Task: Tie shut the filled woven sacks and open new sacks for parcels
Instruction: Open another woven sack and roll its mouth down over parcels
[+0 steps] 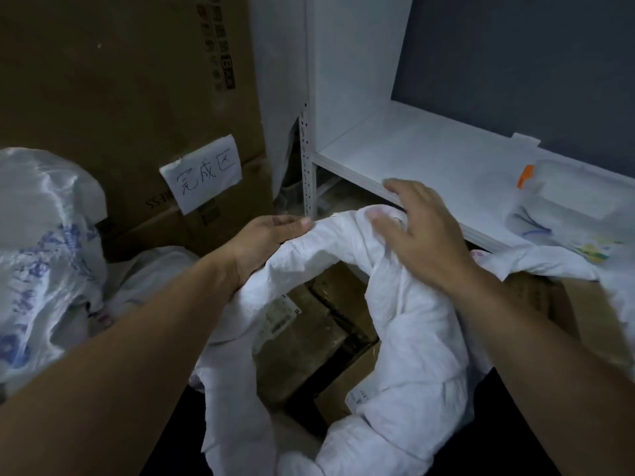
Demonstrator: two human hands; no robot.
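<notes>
1. My left grip [271,242] is clenched on the far rim of the white woven sack [412,338]. The thumb lies on top of the fabric and the fingers are tucked beneath it.
2. My right grip [422,231] is released. Its fingers are spread and loose, and the palm rests on the same rim just to the right of the left grip. It is a little blurred.
3. The woven sack stands right in front of me, below both forearms. Its mouth is wide open and its rim is bunched into a thick crumpled roll.
4. Brown cardboard parcels [302,331] lie inside the sack and show through the open mouth. Some carry printed labels.
5. A second sack [44,235], white with blue print, stands full at my left, apart from the one I hold.
6. Behind it are stacked cardboard boxes [120,80]. A paper sign [202,173] with handwritten characters is stuck on their front.
7. A white shelf [429,156] runs just beyond my right grip.
8. A clear plastic tub [567,207] sits on the shelf at the right, with an orange piece [525,175] at its edge. I cannot tell what the coloured things inside it are.
</notes>
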